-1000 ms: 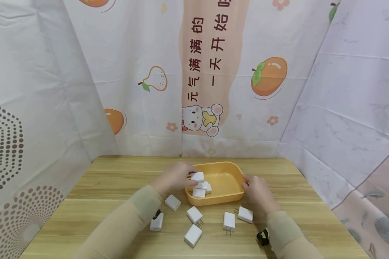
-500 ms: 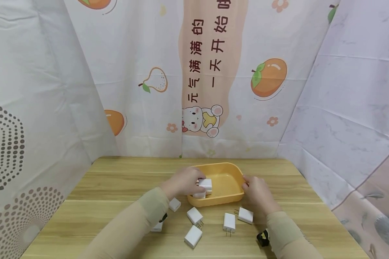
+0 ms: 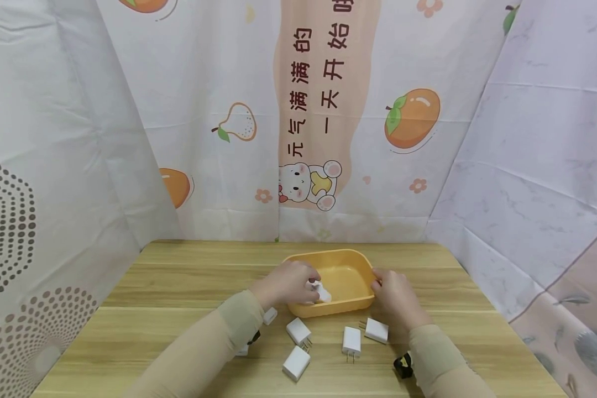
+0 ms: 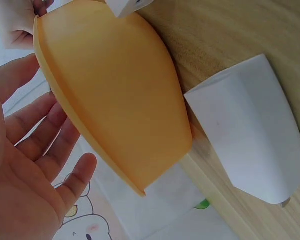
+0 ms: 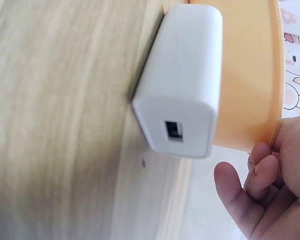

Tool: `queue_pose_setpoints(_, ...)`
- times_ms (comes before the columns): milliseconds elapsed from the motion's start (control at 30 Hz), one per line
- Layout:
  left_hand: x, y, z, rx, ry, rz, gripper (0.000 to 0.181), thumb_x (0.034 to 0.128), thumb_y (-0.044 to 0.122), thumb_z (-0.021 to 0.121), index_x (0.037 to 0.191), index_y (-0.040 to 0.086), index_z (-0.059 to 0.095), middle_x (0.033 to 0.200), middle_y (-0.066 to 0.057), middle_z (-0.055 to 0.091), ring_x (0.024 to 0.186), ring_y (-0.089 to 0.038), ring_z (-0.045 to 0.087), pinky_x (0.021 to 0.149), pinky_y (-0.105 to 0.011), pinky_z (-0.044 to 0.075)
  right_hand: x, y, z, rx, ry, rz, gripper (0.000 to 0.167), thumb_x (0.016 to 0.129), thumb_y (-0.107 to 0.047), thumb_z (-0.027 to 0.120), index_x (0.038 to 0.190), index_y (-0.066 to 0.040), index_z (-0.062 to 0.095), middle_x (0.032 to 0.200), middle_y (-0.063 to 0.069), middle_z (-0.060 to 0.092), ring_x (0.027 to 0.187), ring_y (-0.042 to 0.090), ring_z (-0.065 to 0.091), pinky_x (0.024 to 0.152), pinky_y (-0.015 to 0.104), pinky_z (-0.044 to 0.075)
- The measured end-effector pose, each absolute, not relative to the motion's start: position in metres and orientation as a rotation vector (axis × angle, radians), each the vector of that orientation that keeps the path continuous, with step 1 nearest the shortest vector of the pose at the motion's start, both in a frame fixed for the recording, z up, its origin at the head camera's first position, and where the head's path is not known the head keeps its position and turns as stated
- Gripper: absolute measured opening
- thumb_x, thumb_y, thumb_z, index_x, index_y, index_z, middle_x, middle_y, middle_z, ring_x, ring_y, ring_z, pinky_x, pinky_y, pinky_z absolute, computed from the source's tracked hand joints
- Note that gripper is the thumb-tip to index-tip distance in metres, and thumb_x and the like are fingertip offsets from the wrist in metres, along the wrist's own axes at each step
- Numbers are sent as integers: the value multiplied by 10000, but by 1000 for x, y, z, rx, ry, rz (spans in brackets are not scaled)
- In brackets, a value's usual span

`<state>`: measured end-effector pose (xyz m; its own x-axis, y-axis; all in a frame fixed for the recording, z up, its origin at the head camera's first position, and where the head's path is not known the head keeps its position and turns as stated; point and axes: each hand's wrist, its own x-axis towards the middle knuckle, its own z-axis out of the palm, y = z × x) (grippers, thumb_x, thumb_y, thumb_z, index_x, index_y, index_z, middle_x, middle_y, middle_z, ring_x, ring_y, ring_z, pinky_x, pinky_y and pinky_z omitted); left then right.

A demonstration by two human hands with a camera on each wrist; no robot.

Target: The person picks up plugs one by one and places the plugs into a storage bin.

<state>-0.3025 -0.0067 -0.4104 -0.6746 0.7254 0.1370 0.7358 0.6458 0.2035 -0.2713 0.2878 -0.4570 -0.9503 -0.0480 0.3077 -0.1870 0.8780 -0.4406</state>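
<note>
the orange tray (image 3: 350,282) stood on the wooden table (image 3: 179,287), and in its nine o'clock end lay some white chargers (image 3: 322,292). their number i could not count, because the left hand (image 3: 287,281) covered most of them. this hand came over the rim from eight o'clock; in the left wrist view its fingers were loosely spread, but some tips disappeared behind the rim, so i could not tell if they pinched a charger. the right hand (image 3: 394,288) was at three o'clock of the tray and gripped the rim there with curled fingers.

around the tray, on the table, lay further chargers: one (image 3: 376,330) at between four and five o'clock, one (image 3: 351,341) between five and six, its prongs to six o'clock, and two (image 3: 298,331) (image 3: 296,363) at seven. at eight o'clock were two more, the nearer (image 3: 270,316) and the farther (image 3: 241,351), both partly hidden by the left sleeve (image 3: 204,354).

in the right wrist view a charger with a dark port (image 5: 177,90) hid part of the tray. the left wrist view cut off another charger (image 4: 126,6) at its top edge.
</note>
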Motion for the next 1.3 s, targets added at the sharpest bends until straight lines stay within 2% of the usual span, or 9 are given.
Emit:
queue_pose_setpoints(167, -302, -6, -410, -1252, -2818, -402, 336, 908, 360, 745, 1170, 150, 765, 1149, 48, 700, 1046, -124, 654, 903, -304, 519, -271, 288, -458, 172, -2762, 686, 374, 919, -30, 575, 1274, 11, 686, 868, 120, 648, 601, 202, 496, 540, 341, 419)
queue_pose_setpoints(367, -301, -6, -411, -1250, -2833, -401, 329, 918, 371, 736, 1163, 154, 767, 1143, 45, 693, 1011, -112, 648, 866, -298, 528, -272, 288, -458, 174, -2762, 688, 349, 919, -26, 578, 1244, -2, 704, 854, 102, 643, 615, 201, 503, 547, 340, 423)
queue_pose_setpoints(767, -300, -7, -411, -1246, -2848, -446, 335, 928, 378, 736, 1169, 146, 762, 1158, 43, 694, 1036, -118, 647, 892, -309, 523, -271, 287, -457, 175, -2761, 672, 321, 918, -34, 579, 1206, -25, 720, 824, 91, 632, 614, 209, 500, 548, 345, 419)
queue_pose_setpoints(933, -301, -12, -409, -1227, -2865, -485, 360, 932, 390, 735, 1189, 138, 752, 1196, 44, 690, 1082, -126, 641, 926, -317, 513, -271, 287, -457, 175, -2759, 672, 336, 922, -37, 585, 1232, -14, 711, 847, 95, 645, 615, 206, 502, 544, 344, 419)
queue_pose_setpoints(1300, -299, -35, -404, -1214, -2870, -502, 400, 926, 361, 744, 1246, 122, 723, 1220, 24, 677, 1049, -115, 627, 917, -330, 516, -271, 288, -457, 171, -2766, 671, 367, 921, -42, 585, 1269, 7, 692, 906, 118, 665, 651, 220, 526, 569, 349, 432)
